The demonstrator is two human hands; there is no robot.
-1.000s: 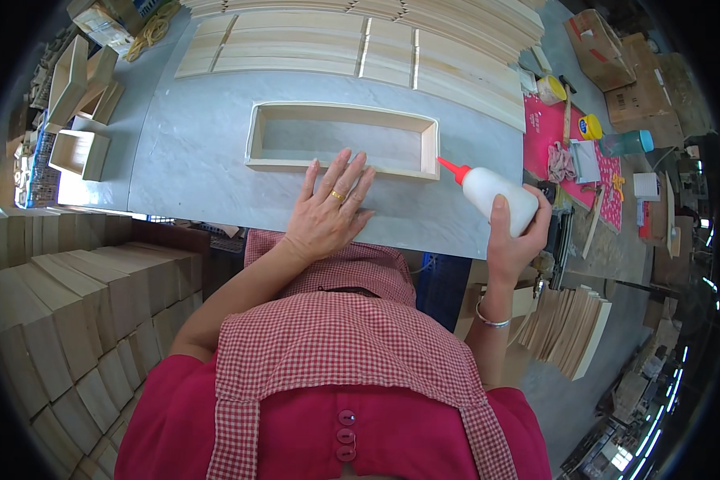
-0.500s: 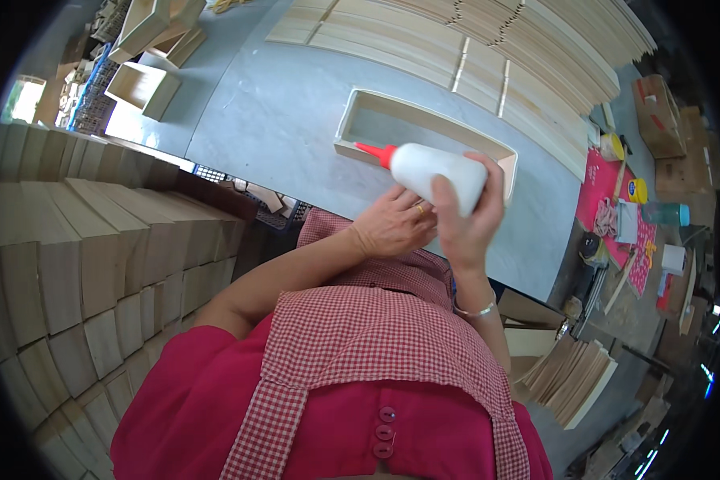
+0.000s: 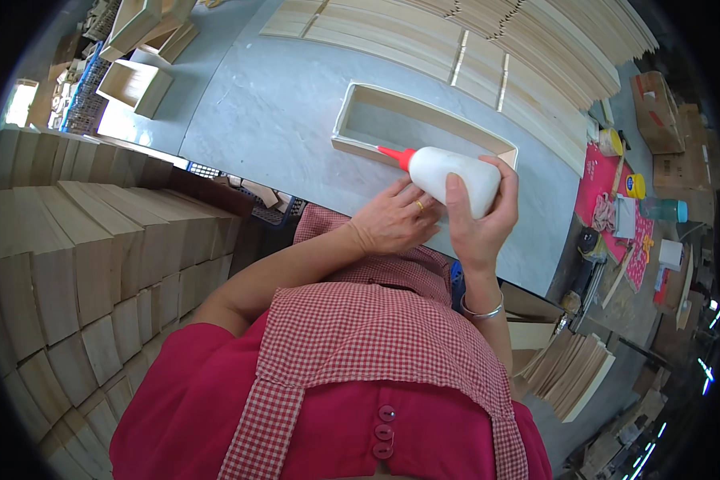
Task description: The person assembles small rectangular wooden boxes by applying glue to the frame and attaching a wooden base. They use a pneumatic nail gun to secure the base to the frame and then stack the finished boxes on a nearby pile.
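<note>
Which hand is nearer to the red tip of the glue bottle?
Left. The left hand lies just below the red tip, at the bottle's neck. The right hand grips the glue bottle at its wide end, farther away.

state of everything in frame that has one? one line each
glue bottle: held sideways, red nozzle pointing left over the frame's near wall
right hand: wrapped around the bottle
left hand: empty, fingertips against the bottle's underside
wooden box frame: open, empty, flat on the table
grey table: bears the frame and plank rows
wooden planks: laid flat in rows at the far edge
stacked wooden blocks: piled at left
</note>
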